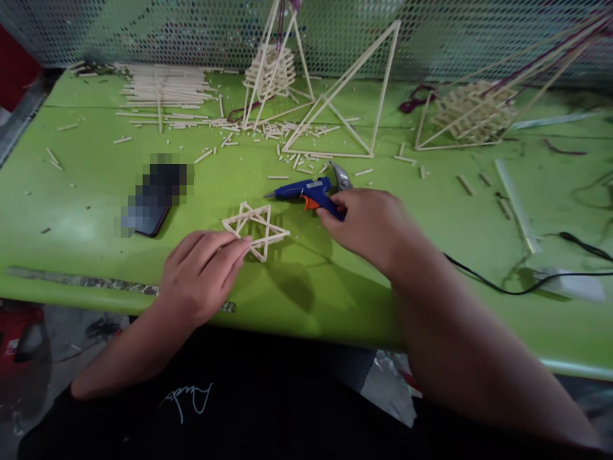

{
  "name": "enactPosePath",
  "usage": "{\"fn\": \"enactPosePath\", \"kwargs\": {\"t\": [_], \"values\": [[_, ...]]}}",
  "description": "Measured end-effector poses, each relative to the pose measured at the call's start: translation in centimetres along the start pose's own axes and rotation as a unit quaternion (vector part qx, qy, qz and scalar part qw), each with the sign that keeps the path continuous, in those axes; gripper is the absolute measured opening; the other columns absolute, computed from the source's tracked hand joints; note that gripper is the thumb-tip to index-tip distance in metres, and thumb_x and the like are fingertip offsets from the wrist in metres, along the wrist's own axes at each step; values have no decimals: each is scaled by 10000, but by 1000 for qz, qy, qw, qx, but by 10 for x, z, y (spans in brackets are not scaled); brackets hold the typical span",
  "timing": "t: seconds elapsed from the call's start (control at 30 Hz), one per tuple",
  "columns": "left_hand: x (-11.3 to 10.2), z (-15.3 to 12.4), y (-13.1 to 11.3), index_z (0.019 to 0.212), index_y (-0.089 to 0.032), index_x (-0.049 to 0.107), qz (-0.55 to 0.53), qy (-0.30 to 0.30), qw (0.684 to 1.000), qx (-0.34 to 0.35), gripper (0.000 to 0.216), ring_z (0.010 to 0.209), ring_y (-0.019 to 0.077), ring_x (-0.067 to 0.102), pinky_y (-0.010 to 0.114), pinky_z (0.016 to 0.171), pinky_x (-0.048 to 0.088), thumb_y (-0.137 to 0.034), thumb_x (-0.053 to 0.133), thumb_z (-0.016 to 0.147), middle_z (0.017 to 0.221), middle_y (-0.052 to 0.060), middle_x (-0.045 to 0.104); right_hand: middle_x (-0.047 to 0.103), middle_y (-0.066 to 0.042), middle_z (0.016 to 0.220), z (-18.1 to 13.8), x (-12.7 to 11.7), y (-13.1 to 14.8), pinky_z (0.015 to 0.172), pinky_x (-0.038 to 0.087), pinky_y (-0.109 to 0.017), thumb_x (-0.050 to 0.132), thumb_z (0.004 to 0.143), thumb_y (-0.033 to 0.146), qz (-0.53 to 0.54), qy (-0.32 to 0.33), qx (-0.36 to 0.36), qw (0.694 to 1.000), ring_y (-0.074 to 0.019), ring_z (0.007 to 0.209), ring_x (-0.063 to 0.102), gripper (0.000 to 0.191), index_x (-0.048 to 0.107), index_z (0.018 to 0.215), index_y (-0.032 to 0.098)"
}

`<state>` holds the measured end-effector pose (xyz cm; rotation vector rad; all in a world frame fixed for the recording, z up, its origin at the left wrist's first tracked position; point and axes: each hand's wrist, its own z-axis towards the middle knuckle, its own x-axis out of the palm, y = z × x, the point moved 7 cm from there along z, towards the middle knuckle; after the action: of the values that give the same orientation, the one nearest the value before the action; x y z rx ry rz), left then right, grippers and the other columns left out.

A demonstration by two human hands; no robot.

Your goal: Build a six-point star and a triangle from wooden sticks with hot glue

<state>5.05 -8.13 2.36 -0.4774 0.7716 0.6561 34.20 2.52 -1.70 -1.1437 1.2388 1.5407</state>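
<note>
Near the front of the green table, my left hand (pixel 204 268) is closed on the near-left side of a small six-pointed star (pixel 266 235) made of thin wooden sticks. My right hand (pixel 366 220) wraps round the handle of a blue glue gun (pixel 301 189) with an orange trigger. The gun's nozzle points left, just beyond the star and apart from it. Behind the handle lies a metal-jawed tool (pixel 340 176), probably pliers; its lower part is hidden by my right hand.
A phone (pixel 160 204) lies left of the star. Behind are stick frames (pixel 373 153), lattice stick structures (pixel 271 71) and a pile of sticks (pixel 165 86). Short offcuts litter the middle. A black cable (pixel 512 292) and a clear glue stick (pixel 517 204) lie right. A patterned strip (pixel 86 280) lies along the front edge.
</note>
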Motion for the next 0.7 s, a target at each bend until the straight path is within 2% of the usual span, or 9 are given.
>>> {"fn": "enactPosePath", "kwargs": {"t": [0.13,0.17,0.23,0.33,0.4,0.5,0.6,0.7], "values": [[-17,0,-9,1482,-328,813,28,-84,996,31,540,936,289,873,479,864,754,-95,877,1000,1140,64,911,755,-61,737,0,-13,-11,624,407,-408,799,970,415,65,-17,54,996,-281,627,640,155,801,894,280],[-17,0,-10,1477,-344,818,33,-85,995,34,540,939,294,875,486,860,755,-99,879,1000,1138,58,912,769,-63,755,-1,-17,-14,627,422,-409,818,958,407,92,-30,68,993,-289,647,664,134,794,918,281],[-10,2,-7,1470,-327,823,32,-50,998,29,510,1002,302,877,499,919,752,-98,867,1017,1174,72,912,792,-62,781,-2,-24,-21,602,436,-399,855,934,376,170,-54,98,979,-281,648,691,139,764,975,279],[8,6,0,1389,-268,841,17,22,999,16,368,1065,295,862,490,973,728,-95,803,1067,1185,92,908,787,-37,732,0,-24,-22,497,401,-363,862,928,320,338,-27,122,933,-227,541,649,192,713,1045,283],[16,8,2,1320,-253,851,20,51,998,16,280,1056,285,852,468,952,709,-106,769,1095,1159,83,907,737,-7,659,3,-24,-14,455,382,-342,841,943,324,425,14,111,898,-195,486,601,164,681,964,292],[22,10,7,1233,-237,855,27,74,997,-6,173,1045,275,836,450,932,686,-147,761,1119,1168,79,901,697,13,618,5,-28,3,498,458,-320,829,914,328,507,41,85,856,-184,527,641,218,644,808,285],[23,10,11,1177,-222,842,2,86,996,-35,95,1030,268,820,446,914,685,-190,771,1123,1217,93,879,798,-5,747,1,-24,15,566,560,-313,887,839,300,589,69,84,801,-202,639,749,183,711,872,261],[19,10,15,1260,-240,820,-38,73,994,-65,171,1058,270,816,461,946,700,-248,825,1090,1264,104,846,847,-5,874,-11,-10,18,469,488,-285,980,843,320,649,116,119,743,-191,618,731,347,672,997,280]]}}
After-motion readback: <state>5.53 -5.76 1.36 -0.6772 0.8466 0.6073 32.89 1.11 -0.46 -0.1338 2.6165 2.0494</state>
